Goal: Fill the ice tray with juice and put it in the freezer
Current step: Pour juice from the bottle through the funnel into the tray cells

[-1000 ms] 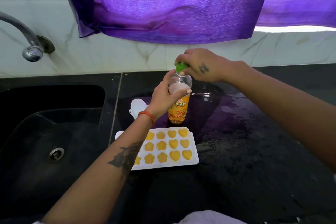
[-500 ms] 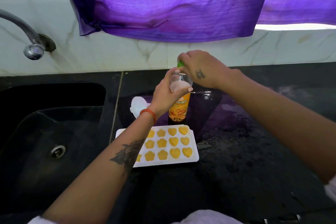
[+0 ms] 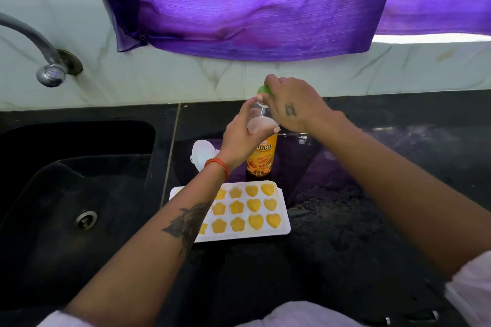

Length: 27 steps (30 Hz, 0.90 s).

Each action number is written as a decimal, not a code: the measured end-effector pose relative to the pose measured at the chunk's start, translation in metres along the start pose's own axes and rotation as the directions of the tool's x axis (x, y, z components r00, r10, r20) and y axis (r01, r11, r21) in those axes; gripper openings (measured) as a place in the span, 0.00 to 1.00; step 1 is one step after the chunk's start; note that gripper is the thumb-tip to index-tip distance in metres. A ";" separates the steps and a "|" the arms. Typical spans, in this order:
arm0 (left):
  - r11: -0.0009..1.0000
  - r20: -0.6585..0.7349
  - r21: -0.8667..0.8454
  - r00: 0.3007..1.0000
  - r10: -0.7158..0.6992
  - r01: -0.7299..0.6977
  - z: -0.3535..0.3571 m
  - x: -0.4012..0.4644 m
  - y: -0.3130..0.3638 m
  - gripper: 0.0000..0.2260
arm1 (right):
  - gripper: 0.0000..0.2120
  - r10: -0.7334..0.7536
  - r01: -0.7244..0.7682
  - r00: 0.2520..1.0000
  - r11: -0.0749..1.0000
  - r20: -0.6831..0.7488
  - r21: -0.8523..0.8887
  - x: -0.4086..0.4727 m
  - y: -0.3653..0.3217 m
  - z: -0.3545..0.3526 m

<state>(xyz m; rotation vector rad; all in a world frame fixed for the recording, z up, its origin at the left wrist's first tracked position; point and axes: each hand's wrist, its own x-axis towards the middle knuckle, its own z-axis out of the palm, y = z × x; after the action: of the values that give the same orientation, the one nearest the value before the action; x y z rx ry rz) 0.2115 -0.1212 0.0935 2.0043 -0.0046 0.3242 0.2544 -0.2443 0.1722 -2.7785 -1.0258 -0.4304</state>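
Note:
A white ice tray (image 3: 281, 223) lies on the black counter, its heart and flower cells full of orange juice; my left forearm hides its left part. Just behind the tray stands a juice bottle (image 3: 261, 159) with an orange label, nearly empty. My left hand (image 3: 240, 135) grips the bottle around its upper body. My right hand (image 3: 289, 105) is closed over the green cap (image 3: 263, 89) on the bottle's neck.
A black sink (image 3: 79, 194) with a drain lies to the left, a metal tap (image 3: 50, 71) above it. A small white object (image 3: 202, 154) sits left of the bottle. The counter (image 3: 345, 220) to the right is wet. A purple cloth (image 3: 252, 2) hangs on the wall.
My right hand has turned on the green cap, its fingers shifted around it. The bottle and tray stay where they were.

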 end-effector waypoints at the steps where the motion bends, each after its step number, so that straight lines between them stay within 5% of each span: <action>1: 1.000 -0.006 0.012 1.000 0.011 -0.011 0.002 -0.001 0.000 0.34 | 0.15 0.023 -0.022 0.998 0.999 -0.053 0.029 -0.004 -0.002 0.006; 5: 0.997 0.128 -0.042 0.990 -0.059 0.065 -0.003 0.000 0.006 0.37 | 0.17 0.138 -0.138 0.990 0.931 0.022 0.337 -0.010 0.004 0.002; 9: 0.953 0.345 -0.143 0.916 -0.203 0.265 -0.027 0.003 -0.002 0.45 | 0.19 0.282 -0.317 0.943 0.601 0.176 0.734 -0.034 0.022 0.005; 14: 0.920 0.327 -0.113 0.889 -0.322 0.375 -0.018 -0.018 -0.025 0.38 | 0.34 0.510 -0.514 0.807 0.361 0.297 0.778 -0.069 0.001 0.075; 17: 0.923 0.360 -0.146 0.888 -0.286 0.357 -0.002 -0.030 -0.036 0.35 | 0.42 0.454 -0.511 0.830 0.387 0.324 0.767 -0.071 -0.010 0.105; 24: 0.913 0.395 -0.100 0.858 -0.328 0.395 -0.017 -0.016 -0.040 0.28 | 0.36 0.463 -0.463 0.859 0.519 0.219 0.719 -0.051 -0.001 0.123; 27: 0.942 0.296 -0.004 0.900 -0.318 0.335 -0.032 0.005 -0.037 0.25 | 0.35 0.435 -0.474 0.867 0.568 0.244 0.673 -0.029 0.014 0.123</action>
<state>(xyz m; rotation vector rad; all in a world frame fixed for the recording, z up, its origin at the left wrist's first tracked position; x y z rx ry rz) 0.2148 -0.0760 0.0747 1.9404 0.1348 -0.1883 0.2690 -0.2430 0.0456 -2.1781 -0.3020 0.1186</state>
